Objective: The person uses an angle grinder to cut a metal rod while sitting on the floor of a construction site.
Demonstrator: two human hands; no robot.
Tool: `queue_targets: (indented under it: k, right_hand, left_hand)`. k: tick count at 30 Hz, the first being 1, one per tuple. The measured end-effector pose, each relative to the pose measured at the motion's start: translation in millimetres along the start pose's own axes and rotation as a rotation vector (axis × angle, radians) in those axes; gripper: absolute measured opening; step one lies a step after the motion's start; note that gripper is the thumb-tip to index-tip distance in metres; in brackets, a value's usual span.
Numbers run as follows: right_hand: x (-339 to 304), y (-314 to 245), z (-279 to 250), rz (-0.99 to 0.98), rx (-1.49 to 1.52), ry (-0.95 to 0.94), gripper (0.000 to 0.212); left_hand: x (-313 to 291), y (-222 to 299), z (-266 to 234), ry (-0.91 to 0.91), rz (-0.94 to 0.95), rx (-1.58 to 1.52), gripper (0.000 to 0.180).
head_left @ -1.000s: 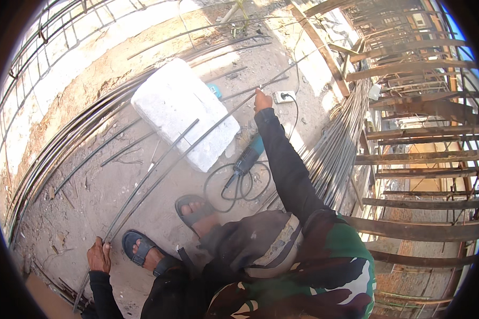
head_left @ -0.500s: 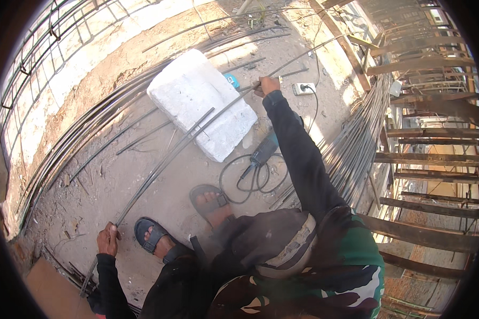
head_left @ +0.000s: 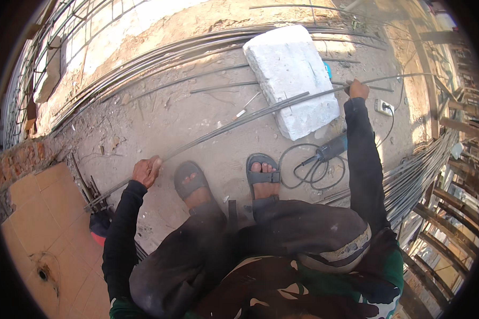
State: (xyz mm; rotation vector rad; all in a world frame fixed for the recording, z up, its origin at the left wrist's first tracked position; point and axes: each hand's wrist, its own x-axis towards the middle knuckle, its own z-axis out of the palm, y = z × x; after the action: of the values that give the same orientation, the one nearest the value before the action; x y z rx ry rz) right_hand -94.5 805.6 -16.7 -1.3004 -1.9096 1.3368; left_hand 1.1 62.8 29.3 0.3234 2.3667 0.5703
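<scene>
My left hand (head_left: 147, 171) is closed around a few thin steel reinforcing bars (head_left: 223, 128) near their left end. The bars slant up to the right across a rough white block (head_left: 287, 69) on the dirt ground. At the block's right side my right hand (head_left: 357, 89) grips a long bar of the same set, which runs on past it. One shorter bar ends above the block. Partly hidden by my right forearm, a blue-and-black power tool (head_left: 332, 148) lies with its cable looped beside it. Just behind the block, a small blue object (head_left: 327, 70) shows in part.
Many loose bars (head_left: 143, 69) lie along the back left; another thick bundle (head_left: 410, 181) lies at right. A white socket block (head_left: 384, 107) sits beyond my right forearm. Orange tiles (head_left: 42, 196) cover the lower left. Timber beams (head_left: 457, 207) line the right. My sandalled feet (head_left: 263, 175) are below the bars.
The view has turned, so the block, tool and feet appear farther right, and more tiles show at lower left. Both hands still hold the bars.
</scene>
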Motion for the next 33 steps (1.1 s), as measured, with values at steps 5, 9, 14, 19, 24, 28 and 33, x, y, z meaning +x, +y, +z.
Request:
queue_targets:
  k: [5, 9, 14, 19, 24, 28, 33]
  right_hand:
    - [14, 11, -37, 0.052, -0.150, -0.102, 0.039]
    - [3, 2, -25, 0.080, -0.079, -0.177, 0.041]
    - [8, -5, -21, -0.025, -0.132, -0.157, 0.043]
    - [20, -8, -32, 0.031, -0.038, -0.186, 0.035]
    - [-8, 1, -8, 0.117, -0.002, -0.301, 0.050]
    - [36, 27, -24, -0.133, -0.656, 0.396, 0.078]
    - [-79, -85, 4, -1.144, -0.606, 0.045, 0.052]
  left_hand:
    - [8, 19, -4, 0.140, 0.102, 0.082, 0.044]
    - [-6, 17, 2, 0.240, 0.111, 0.123, 0.042]
    - [0, 22, 23, 0.339, 0.040, 0.247, 0.034]
    - [20, 23, 9, 0.464, 0.120, 0.295, 0.027]
    - [3, 9, -2, 0.396, 0.131, 0.228, 0.029]
    - [9, 18, -4, 0.321, 0.084, 0.218, 0.034]
    - [10, 17, -3, 0.377, 0.175, 0.260, 0.044]
